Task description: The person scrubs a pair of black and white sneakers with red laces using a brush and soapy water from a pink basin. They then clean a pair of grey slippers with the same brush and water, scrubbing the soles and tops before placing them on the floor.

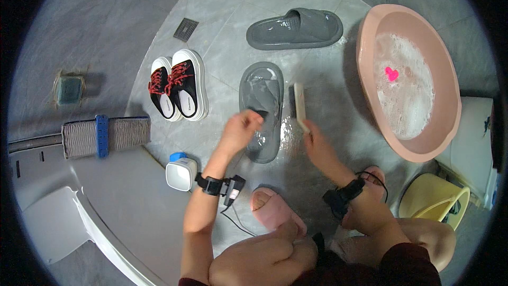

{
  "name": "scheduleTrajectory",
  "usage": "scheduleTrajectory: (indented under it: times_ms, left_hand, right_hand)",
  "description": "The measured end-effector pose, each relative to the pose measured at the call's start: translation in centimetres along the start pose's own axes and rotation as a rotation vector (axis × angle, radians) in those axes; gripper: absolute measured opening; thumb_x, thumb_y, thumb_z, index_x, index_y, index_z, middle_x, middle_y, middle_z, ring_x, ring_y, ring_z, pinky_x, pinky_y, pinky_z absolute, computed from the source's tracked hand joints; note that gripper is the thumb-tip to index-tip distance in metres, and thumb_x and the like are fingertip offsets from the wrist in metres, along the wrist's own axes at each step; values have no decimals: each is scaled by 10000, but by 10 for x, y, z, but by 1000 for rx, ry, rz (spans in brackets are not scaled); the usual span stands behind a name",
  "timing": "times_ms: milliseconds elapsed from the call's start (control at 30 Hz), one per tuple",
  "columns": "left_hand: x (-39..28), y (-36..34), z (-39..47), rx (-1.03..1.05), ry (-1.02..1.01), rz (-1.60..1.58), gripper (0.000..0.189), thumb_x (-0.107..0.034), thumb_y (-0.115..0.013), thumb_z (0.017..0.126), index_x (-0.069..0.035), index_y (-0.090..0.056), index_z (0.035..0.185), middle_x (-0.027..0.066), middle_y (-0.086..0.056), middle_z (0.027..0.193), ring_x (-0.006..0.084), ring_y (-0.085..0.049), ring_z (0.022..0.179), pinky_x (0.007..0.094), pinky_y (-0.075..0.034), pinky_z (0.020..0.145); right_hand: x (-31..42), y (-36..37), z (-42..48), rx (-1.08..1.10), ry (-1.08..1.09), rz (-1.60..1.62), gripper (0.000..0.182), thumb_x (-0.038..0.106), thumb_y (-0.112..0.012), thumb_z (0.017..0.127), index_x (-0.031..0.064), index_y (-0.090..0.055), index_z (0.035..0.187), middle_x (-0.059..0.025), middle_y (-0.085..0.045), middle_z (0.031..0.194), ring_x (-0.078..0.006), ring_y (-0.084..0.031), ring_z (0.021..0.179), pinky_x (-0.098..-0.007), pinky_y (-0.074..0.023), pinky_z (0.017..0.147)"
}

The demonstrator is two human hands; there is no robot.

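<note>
My right hand (320, 146) holds a scrubbing brush (300, 105) by its pale handle, its dark bristles facing left. The brush is beside a wet grey slipper (264, 143), apart from it in the picture. Over that slipper, close to the strap opening, my left hand (239, 130) has its fingers curled; whether they grip the strap is unclear. A second wet grey slipper (272, 31) lies crosswise farther off. On the right a pink plastic basin (367, 43) contains sudsy water (412, 103) and a bright pink heart shape (391, 74).
Black-and-white shoes with red laces (186, 87) stand left, near a floor drain (185, 29). A white plastic container (181, 174) with a blue part sits close to my left forearm. A yellow bucket (420, 196) stands at lower right. Wet tiles (222, 31) cover the floor.
</note>
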State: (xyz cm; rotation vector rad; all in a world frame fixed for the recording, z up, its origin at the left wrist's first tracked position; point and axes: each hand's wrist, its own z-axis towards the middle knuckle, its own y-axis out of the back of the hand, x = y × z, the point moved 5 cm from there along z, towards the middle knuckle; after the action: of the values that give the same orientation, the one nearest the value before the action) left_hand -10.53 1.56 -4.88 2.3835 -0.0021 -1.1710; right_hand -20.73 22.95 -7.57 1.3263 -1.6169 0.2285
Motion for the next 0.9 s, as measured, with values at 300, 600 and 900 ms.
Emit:
scheduleTrajectory:
  times_ms: [300, 600, 900]
  left_hand:
    - [-16, 38, 52, -97, -703, 780, 863, -266, -781, 644, -26, -392, 1376, 212, -473, 1341, 386, -448, 1238, 425, -352, 1065]
    - [-16, 35, 51, -205, -132, 629, 991, -594, -696, 673, 30, -381, 1376, 285, -485, 1251, 406, -493, 1167, 457, -422, 969]
    - [3, 22, 49, -258, -141, 625, 1082, -552, -721, 678, 24, -221, 1445, 355, -305, 1411, 517, -229, 1346, 462, -242, 1128]
  right_hand:
    - [75, 37, -22, 42, 325, -184, 474, 55, -514, 831, 24, -436, 1297, -261, -569, 1153, -417, -595, 974, -458, -486, 848]
    - [81, 29, -47, 324, 263, -429, 435, 52, -547, 811, 32, -461, 1238, -230, -537, 1090, -430, -599, 895, -478, -508, 760]
    - [53, 77, -26, 326, 86, -789, 359, 123, -534, 873, 42, -446, 1212, -217, -600, 974, -413, -623, 834, -499, -525, 697]
